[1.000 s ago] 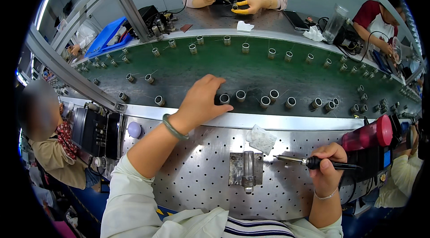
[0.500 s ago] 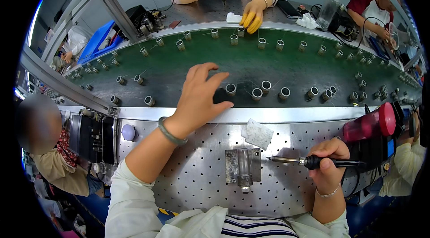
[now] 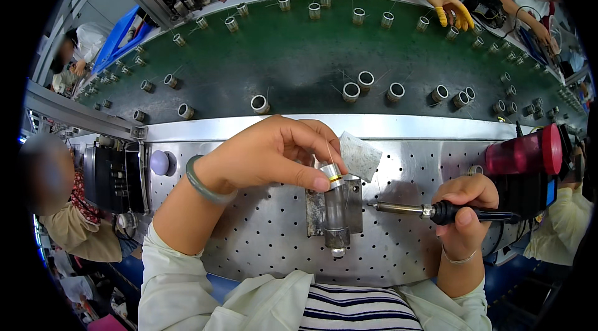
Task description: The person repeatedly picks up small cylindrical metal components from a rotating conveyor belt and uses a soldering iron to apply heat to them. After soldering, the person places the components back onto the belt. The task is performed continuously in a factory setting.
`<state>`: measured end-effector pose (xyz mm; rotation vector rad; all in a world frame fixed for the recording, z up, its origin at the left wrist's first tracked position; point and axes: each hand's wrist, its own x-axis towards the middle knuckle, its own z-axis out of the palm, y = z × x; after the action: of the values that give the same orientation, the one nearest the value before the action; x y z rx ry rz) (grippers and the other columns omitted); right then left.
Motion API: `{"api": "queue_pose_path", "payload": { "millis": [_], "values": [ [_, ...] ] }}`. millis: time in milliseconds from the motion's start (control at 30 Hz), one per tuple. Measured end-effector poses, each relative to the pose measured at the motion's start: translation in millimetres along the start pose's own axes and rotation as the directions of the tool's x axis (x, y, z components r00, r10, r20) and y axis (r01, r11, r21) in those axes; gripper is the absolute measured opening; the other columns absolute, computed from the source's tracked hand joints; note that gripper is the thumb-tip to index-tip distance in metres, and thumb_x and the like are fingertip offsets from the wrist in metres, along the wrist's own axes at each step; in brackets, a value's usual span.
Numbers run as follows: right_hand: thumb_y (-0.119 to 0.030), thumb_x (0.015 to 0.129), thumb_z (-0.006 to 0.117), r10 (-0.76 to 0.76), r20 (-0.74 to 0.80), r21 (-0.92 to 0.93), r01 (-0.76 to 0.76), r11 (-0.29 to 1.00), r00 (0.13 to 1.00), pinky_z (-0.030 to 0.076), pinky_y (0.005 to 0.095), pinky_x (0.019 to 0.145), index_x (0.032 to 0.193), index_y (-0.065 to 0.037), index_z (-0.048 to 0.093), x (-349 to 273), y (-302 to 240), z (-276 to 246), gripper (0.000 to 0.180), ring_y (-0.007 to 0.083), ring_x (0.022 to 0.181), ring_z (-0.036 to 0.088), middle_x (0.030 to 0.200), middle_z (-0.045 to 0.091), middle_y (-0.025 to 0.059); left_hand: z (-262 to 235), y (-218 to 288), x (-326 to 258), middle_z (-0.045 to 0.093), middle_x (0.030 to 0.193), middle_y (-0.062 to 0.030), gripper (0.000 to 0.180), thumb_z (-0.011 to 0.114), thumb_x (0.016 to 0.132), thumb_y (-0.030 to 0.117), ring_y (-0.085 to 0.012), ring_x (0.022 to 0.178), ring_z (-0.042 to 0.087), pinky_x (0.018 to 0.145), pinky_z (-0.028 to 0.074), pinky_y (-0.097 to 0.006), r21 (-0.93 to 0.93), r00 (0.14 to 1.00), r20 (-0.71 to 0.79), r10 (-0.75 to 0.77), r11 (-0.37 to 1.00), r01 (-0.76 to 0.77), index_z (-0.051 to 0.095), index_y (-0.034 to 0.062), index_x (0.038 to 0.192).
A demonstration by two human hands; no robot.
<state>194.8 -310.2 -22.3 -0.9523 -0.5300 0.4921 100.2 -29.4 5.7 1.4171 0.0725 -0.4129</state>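
My left hand (image 3: pixel 265 153), a bracelet at its wrist, pinches a short silvery metal cylinder (image 3: pixel 330 172) with thin wire leads between thumb and fingers. This cylinder meets the far end of a round metal holder (image 3: pixel 337 209), fixed on a small plate on the bench; whether it is seated there I cannot tell. In my right hand (image 3: pixel 466 200) is a soldering iron (image 3: pixel 405 209), gripped by its black handle. Its tip points left, a little apart from the holder's right side.
A perforated metal bench (image 3: pixel 249 244) carries a white cloth (image 3: pixel 360 156) and a pink jar (image 3: pixel 523 150). Beyond its raised metal edge runs a green conveyor belt (image 3: pixel 280 75) with several wired cylinders. A co-worker's hand in yellow finger covers (image 3: pixel 453 12) reaches over the belt's far side.
My left hand has come back from above the belt to the holder, now with a cylinder in it. The right hand keeps the iron nearly still. The co-worker's yellow-covered hand has moved right.
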Motion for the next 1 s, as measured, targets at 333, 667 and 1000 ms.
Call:
{"api": "queue_pose_path", "payload": {
  "millis": [333,667,1000],
  "values": [
    [-0.009,0.074,0.073,0.032,0.032,0.009,-0.033,0.999,0.999,0.045,0.0209,0.049,0.081,0.005,0.057,-1.1,1.5,1.0,0.021,0.0131,0.048,0.057,0.067,0.060,0.0110,21.1,-10.8,-11.6,0.041,0.136,-0.0195,0.092,0.081,0.065,0.015,-0.0250,0.124,0.041,0.101,0.035,-0.037,-0.319,0.998,-0.004,0.066,0.945,-0.064,0.030,-0.0011,0.141],
    [-0.004,0.072,0.072,0.036,0.096,-0.009,-0.036,0.999,0.995,0.046,0.0235,0.046,0.081,0.006,0.060,-1.9,2.5,3.1,0.018,0.0153,0.047,0.056,0.066,0.060,0.0116,36.0,-15.2,-12.7,0.059,0.109,-0.0139,0.056,0.074,0.070,-0.002,-0.0162,0.106,0.054,0.083,0.047,-0.026,-0.376,0.990,-0.001,-0.144,0.917,0.133,0.054,-0.0047,0.121],
    [-0.003,0.071,0.073,0.038,0.145,-0.007,-0.037,0.999,0.989,0.044,0.0230,0.045,0.083,0.006,0.060,-0.4,7.1,1.0,0.020,0.0155,0.047,0.058,0.065,0.061,0.0119,37.0,-21.0,-5.4,0.060,0.103,-0.0159,0.021,0.075,0.066,-0.007,-0.0221,0.097,0.056,0.089,0.041,-0.032,-0.289,0.979,-0.037,0.199,0.936,-0.201,0.069,0.0018,0.084]
  ]
}}
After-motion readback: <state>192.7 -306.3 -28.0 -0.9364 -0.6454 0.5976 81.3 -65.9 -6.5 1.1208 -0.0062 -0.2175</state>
